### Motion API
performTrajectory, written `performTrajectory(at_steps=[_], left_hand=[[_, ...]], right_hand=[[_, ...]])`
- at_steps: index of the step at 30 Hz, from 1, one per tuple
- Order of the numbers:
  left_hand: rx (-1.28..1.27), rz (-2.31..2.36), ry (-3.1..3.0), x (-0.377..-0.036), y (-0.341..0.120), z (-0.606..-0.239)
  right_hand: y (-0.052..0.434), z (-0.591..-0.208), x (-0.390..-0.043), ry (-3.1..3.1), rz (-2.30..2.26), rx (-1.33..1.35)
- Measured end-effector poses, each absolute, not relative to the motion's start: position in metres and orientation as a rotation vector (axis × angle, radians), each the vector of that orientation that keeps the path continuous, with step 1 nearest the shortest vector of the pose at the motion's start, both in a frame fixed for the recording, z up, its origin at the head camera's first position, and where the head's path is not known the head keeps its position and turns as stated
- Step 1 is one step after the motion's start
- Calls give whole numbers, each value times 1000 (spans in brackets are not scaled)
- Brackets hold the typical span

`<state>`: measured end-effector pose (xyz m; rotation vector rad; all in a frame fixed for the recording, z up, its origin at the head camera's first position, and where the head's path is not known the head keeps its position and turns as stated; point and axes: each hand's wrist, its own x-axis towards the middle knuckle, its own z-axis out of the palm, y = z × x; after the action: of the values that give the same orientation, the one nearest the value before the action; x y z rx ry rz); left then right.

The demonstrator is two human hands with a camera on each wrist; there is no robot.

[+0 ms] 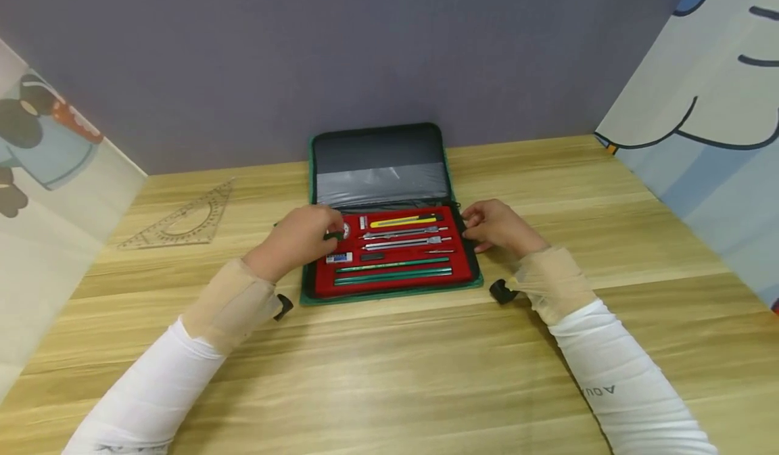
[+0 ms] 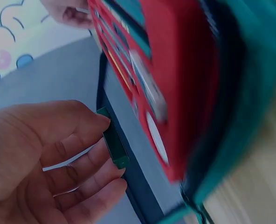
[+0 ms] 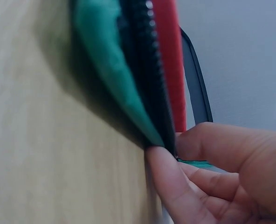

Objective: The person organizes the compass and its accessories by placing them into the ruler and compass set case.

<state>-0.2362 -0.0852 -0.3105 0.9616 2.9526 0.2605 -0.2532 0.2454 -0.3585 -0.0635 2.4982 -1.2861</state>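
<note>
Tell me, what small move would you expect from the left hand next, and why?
Probably lifting the small green piece clear of the open drafting-set case. The left hand pinches it between thumb and fingers beside the red tray, while the right hand touches the case's right edge, seemingly steadying it. What the piece is, I cannot tell.

head cam: up high, looking forward and down over the wooden desk (image 1: pixel 389 374), whole drafting kit case (image 1: pixel 389 238) in frame | left wrist cam: super close, peeking past the left hand (image 2: pixel 44 158) along the red tray | right wrist cam: right up against the case's zipper edge (image 3: pixel 145 70) | all three share the case
</note>
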Motion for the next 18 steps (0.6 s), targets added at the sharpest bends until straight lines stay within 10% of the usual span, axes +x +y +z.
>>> performTrajectory(at_steps=[18], left_hand=[[1092, 271, 2807, -229, -21, -320]], right_hand=[[245, -362, -255, 2483, -1302, -78]])
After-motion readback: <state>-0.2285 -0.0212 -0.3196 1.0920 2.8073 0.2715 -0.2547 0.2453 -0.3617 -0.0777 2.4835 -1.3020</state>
